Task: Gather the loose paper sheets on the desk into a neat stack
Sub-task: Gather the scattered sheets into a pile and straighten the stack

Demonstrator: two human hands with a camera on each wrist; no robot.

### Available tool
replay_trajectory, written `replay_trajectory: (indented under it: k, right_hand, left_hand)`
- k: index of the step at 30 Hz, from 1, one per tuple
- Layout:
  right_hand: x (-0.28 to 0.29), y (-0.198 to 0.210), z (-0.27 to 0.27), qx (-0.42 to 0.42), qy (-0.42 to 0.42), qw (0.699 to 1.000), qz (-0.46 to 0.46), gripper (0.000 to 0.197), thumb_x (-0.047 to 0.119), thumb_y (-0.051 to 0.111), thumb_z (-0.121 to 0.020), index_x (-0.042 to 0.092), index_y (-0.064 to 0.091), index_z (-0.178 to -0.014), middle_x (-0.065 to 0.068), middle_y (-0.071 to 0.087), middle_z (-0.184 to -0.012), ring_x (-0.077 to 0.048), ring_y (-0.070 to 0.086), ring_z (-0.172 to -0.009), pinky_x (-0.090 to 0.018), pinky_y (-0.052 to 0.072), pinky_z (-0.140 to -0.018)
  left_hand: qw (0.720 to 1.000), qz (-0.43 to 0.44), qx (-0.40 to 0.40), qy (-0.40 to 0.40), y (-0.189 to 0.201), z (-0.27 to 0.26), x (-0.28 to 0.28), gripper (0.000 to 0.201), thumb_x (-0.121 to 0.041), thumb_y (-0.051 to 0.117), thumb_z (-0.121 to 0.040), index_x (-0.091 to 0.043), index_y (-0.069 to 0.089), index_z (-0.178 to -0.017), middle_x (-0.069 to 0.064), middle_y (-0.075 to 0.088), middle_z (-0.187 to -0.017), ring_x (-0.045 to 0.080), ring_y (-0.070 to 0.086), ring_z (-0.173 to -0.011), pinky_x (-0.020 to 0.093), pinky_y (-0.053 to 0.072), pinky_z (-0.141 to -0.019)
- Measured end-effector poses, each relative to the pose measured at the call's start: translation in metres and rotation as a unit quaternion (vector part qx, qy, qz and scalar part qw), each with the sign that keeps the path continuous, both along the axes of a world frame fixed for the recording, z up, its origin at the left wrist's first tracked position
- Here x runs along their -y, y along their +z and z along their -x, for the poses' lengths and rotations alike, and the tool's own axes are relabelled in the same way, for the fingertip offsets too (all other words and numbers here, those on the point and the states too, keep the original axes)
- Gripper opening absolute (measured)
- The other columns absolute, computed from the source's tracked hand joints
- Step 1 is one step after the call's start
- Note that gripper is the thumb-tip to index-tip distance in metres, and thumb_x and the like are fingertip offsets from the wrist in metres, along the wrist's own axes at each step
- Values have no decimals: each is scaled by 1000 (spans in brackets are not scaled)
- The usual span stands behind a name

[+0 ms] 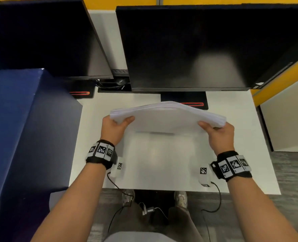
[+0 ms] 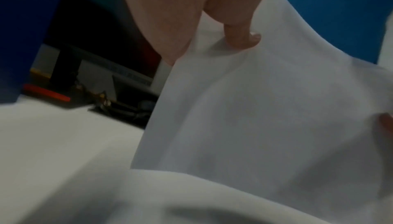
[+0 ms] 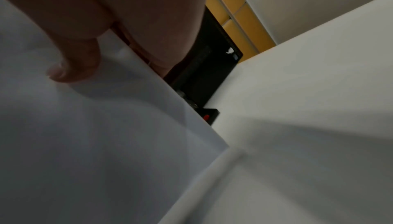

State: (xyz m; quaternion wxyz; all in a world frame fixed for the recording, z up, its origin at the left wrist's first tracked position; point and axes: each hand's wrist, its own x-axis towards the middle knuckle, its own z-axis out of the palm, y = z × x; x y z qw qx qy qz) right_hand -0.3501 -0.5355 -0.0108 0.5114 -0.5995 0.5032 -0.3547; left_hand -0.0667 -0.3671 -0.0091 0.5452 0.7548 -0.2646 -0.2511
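The white table runs out from under the right-hand monitor. In front of that monitor I hold the paper stack upright, its lower edge near the table. My left hand and right hand grip its side edges. I judge light taps with loose grips would square it best.
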Motion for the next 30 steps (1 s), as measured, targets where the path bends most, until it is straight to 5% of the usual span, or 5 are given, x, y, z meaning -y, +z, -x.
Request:
replay_trajectory:
  k: [7, 13, 18, 23, 30]
  right_hand:
    - [-1, -12, 11, -2, 35, 999, -25, 34, 6, 84, -72, 13, 71, -103, 2, 73, -98, 1, 69, -83, -19, 55, -79]
    - [-2, 0, 4, -7, -9, 1000, -5, 23, 10, 81, -76, 29, 68, -77, 7, 69, -78, 10, 63, -59, -7, 50, -62]
    - [-5, -9, 8, -46, 23, 999, -15, 16, 17, 83, -76, 18, 70, -86, 15, 68, -71, 11, 62, -58, -12, 48, -62]
    - [-14, -15, 5, 42, 21, 998, -43, 29, 20, 77, -82, 17, 67, -108, 10, 72, -99, 1, 69, -87, -14, 54, -74]
    - [-16, 1, -12, 71, -74, 993, -59, 28, 34, 59, -95, 15, 61, -74, 9, 60, -67, -4, 55, -62, -24, 44, -69]
  left_hand:
    - [998, -38, 6, -51, -17, 6, -10, 37, -12, 83, -75, -19, 70, -109, -9, 73, -105, 6, 67, -100, 32, 53, -95]
    - [1000, -1, 1, 3, -2, 10, -4, 28, -10, 78, -81, 12, 70, -95, 9, 72, -68, 15, 61, -56, 30, 50, -54]
    - [999, -37, -18, -4, -19, 12, -9, 17, -15, 81, -78, -4, 73, -88, -21, 65, -61, -4, 67, -61, 5, 45, -55]
    - [996, 43, -66, 37, -19, 22, -8, 30, -19, 73, -86, -8, 65, -113, -6, 70, -100, 4, 68, -91, 15, 53, -73]
    - [982, 49, -117, 139, -6, 23, 2, 26, -44, 59, -93, -20, 68, -90, 0, 67, -88, 13, 64, -82, 33, 54, -78]
